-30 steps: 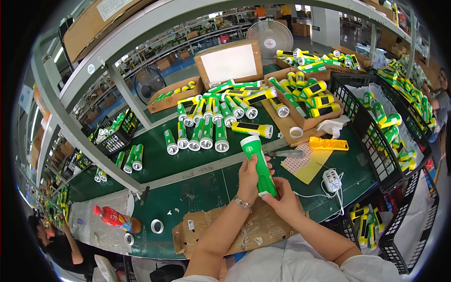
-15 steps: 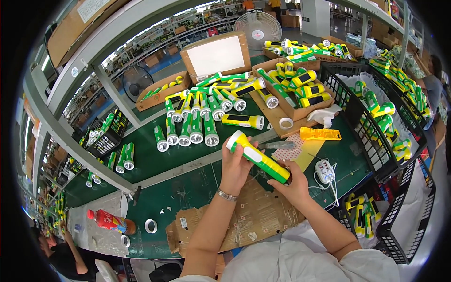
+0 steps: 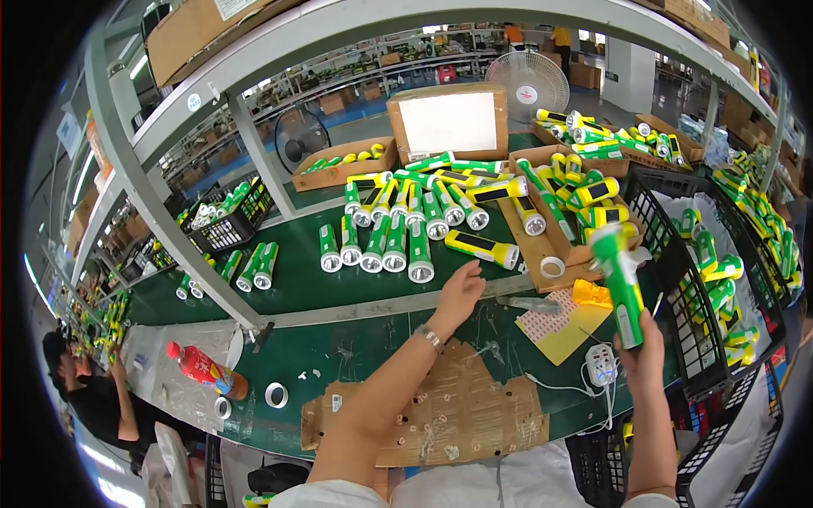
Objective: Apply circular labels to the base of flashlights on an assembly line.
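Note:
My right hand (image 3: 645,354) grips the lower end of a green and yellow flashlight (image 3: 625,292), held upright at the right, its top end smeared by motion. My left hand (image 3: 461,295) is over the table's middle with nothing in it, fingers loosely bent and apart. Just beyond its fingertips a yellow flashlight with a dark panel (image 3: 481,248) lies on its side. To the left of that one, several green flashlights (image 3: 395,245) lie in rows, their lenses toward me. An open cardboard box (image 3: 566,222) of more flashlights is at the back right.
A black crate (image 3: 677,279) of flashlights stands at the right, beside a white power strip (image 3: 602,366). Flattened cardboard (image 3: 474,402) lies in front of me. At left are a red-labelled bottle (image 3: 207,371) and tape rolls (image 3: 276,394). A metal shelf post (image 3: 203,288) rises at left.
Both hands held the flashlight together before. My left hand has let go and moved toward the lying flashlight; my right hand has carried the held one right. The view has turned.

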Demonstrator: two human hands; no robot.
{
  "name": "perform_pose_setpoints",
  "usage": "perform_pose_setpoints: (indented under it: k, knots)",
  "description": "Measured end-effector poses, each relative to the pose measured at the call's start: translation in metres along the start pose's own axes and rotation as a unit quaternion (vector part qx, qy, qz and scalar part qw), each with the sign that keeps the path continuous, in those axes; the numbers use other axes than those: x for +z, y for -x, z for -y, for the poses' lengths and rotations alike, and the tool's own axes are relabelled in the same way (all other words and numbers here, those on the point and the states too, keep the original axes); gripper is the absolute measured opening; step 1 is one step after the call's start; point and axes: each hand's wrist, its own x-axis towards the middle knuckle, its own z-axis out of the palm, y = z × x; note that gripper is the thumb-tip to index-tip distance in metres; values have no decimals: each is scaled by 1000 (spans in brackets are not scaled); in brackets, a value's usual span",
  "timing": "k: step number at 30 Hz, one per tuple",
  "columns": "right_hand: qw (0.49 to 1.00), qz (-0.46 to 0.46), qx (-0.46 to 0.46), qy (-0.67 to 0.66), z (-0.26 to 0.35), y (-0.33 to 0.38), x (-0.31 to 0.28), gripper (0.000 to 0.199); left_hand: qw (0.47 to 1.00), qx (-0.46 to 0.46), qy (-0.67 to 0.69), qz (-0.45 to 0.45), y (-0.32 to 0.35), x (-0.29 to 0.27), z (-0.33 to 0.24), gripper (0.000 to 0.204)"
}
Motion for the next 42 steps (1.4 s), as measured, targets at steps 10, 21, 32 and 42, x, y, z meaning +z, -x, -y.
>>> perform_pose_setpoints:
  k: [10,21,32,42]
  knots:
    - [955,-52,-55,-286,43,-50,-74,40,820,227,-525,12,-111,31,25,47]
    - [908,-80,-35,-410,78,-141,-129,37,926,263,-262,-68,-35,28,-36,50]
    - [986,136,-76,56,18,-13,26,29,956,139,258,-6,46,11,-71,54]
    - [757,174,-230,587,-82,18,60,22,893,-53,433,113,66,13,-74,37]
